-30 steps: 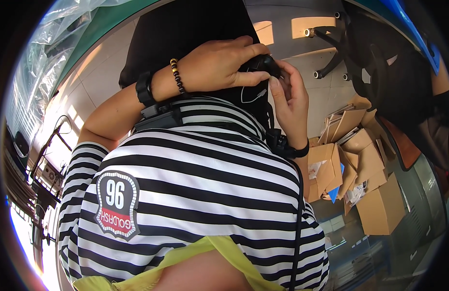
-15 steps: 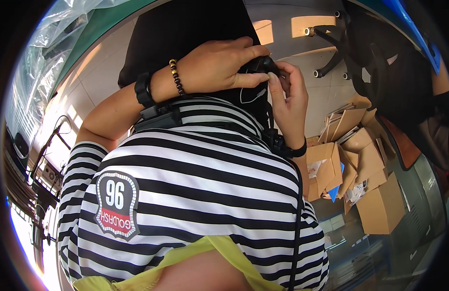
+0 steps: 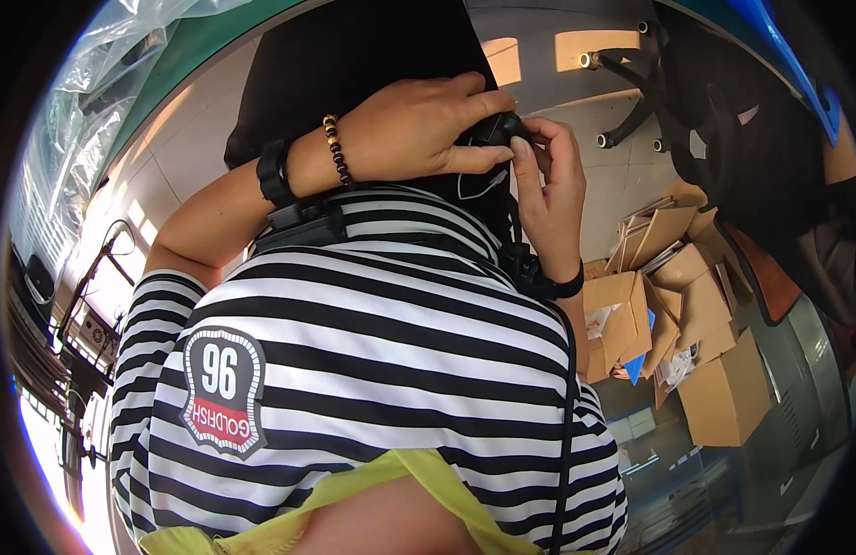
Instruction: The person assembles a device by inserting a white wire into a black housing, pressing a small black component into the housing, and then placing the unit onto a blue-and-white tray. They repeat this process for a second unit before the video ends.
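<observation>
My left hand (image 3: 428, 125) reaches across above my lap, its fingers and thumb closed around a small black rounded object (image 3: 500, 128). On the object's other side, my right hand (image 3: 552, 176) pinches it with thumb and bent fingers. The two thumb tips lie close together. Part of the object is covered by my fingers, so its kind cannot be told. A thin pale cord (image 3: 481, 191) loops just below it, against black cloth (image 3: 354, 55). On my left wrist are a beaded bracelet (image 3: 336, 148) and a black band (image 3: 275, 173); another black band (image 3: 568, 283) circles my right wrist.
Opened cardboard boxes (image 3: 724, 388) are heaped on the floor at the right. Beyond them stands a wheeled chair base (image 3: 631, 88); another person's arm (image 3: 842, 153) shows at the far right. Clear plastic sheeting (image 3: 62, 139) hangs at the upper left. A black cable (image 3: 566, 416) runs down my striped shirt.
The left thumb has drawn slightly away from the right thumb, and a little more of the black object shows between the hands. Otherwise both hands stay in nearly the same place.
</observation>
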Action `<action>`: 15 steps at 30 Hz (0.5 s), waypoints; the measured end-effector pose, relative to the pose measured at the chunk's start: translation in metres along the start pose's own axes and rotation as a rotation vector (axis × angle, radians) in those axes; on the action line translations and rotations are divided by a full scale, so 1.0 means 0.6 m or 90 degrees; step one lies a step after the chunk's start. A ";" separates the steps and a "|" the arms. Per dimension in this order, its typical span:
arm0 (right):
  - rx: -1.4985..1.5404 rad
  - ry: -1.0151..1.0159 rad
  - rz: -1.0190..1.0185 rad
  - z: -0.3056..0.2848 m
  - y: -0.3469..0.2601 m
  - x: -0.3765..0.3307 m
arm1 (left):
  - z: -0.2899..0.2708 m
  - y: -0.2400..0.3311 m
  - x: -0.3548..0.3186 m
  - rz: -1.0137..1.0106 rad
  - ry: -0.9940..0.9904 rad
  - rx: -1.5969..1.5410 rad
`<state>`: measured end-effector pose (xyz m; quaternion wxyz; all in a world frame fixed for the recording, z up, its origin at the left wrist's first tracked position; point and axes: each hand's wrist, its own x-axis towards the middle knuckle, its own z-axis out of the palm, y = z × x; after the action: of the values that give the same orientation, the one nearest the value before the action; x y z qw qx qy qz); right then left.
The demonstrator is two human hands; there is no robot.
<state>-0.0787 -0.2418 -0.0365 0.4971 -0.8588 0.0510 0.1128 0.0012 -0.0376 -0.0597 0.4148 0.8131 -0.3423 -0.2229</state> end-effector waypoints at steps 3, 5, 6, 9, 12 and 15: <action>0.095 0.021 -0.027 0.005 0.001 0.002 | -0.008 0.005 0.002 -0.039 -0.046 -0.014; 0.142 0.031 -0.041 0.006 0.002 0.002 | -0.008 0.004 0.002 -0.040 -0.045 -0.015; 0.135 0.032 -0.042 0.006 0.004 0.001 | -0.007 0.003 0.002 -0.041 -0.043 -0.015; 0.122 0.032 -0.044 0.006 0.007 0.001 | -0.007 0.001 0.002 -0.042 -0.039 -0.013; 0.069 0.037 -0.050 0.006 0.006 0.002 | -0.006 0.000 0.003 -0.039 -0.038 -0.010; 0.067 0.039 -0.040 0.009 0.007 0.001 | -0.008 0.000 0.004 -0.038 -0.046 -0.011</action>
<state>-0.0800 -0.2394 -0.0429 0.5427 -0.8360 0.0451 0.0677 0.0057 -0.0368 -0.0571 0.4023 0.8105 -0.3311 -0.2675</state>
